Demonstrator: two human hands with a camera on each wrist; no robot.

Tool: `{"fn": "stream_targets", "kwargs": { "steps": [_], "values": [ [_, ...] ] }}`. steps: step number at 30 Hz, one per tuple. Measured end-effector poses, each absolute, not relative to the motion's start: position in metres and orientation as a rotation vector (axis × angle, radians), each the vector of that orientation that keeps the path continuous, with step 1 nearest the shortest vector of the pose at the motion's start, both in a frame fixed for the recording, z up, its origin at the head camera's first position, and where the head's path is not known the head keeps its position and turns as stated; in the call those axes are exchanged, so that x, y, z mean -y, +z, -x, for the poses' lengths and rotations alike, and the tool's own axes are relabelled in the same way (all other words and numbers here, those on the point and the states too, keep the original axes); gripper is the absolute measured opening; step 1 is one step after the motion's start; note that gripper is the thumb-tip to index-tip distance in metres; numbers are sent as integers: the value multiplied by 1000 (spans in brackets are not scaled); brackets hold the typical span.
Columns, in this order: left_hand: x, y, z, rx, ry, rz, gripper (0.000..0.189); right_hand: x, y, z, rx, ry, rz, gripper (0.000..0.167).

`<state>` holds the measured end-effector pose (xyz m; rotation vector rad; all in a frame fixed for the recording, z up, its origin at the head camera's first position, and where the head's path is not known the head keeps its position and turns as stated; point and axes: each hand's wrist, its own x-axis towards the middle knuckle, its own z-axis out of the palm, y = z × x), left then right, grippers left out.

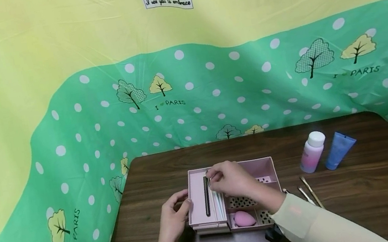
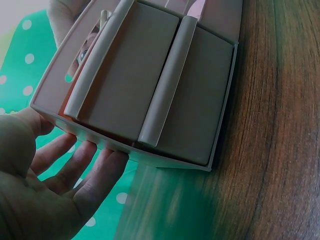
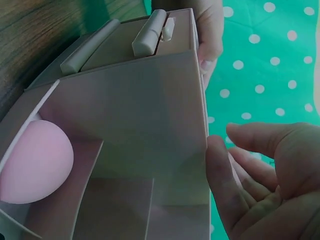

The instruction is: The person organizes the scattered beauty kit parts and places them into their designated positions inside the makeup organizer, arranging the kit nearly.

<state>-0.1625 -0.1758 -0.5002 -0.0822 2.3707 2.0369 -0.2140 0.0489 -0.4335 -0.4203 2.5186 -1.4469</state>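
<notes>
A pink desk organizer (image 1: 196, 195) stands on the table. My left hand (image 1: 173, 216) rests against its left side; in the left wrist view the extended fingers (image 2: 102, 172) touch the box's edge beside two drawers (image 2: 130, 70). A black pen-like stick (image 1: 207, 196) lies lengthwise on the top panel, with thin white sticks (image 1: 218, 204) beside it. Over that panel is my right hand (image 1: 230, 179), fingertips close to the black stick's far end. In the right wrist view its thumb and fingers are loosely bent, with nothing showing between them. A pink makeup sponge (image 1: 244, 218) sits in a front compartment.
Right of the organizer lie makeup brushes (image 1: 311, 192). Behind them stand a pink-and-white bottle (image 1: 312, 152) with a white cap and a blue tube (image 1: 339, 150). A black object (image 1: 273, 236) is partly hidden by the right sleeve. A patterned curtain (image 1: 192, 112) hangs behind the table (image 1: 156, 170).
</notes>
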Motion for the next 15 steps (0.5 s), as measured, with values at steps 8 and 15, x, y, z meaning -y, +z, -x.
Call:
{"fn": "stream_targets", "kwargs": {
  "steps": [8, 15],
  "values": [
    [176, -500, 162, -2388, 2024, 80, 33, -63, -432, 211, -2373, -1574, 388, 30],
    [176, -502, 161, -2383, 2033, 88, 33, -74, -431, 212, -2391, -1600, 385, 31]
  ]
}}
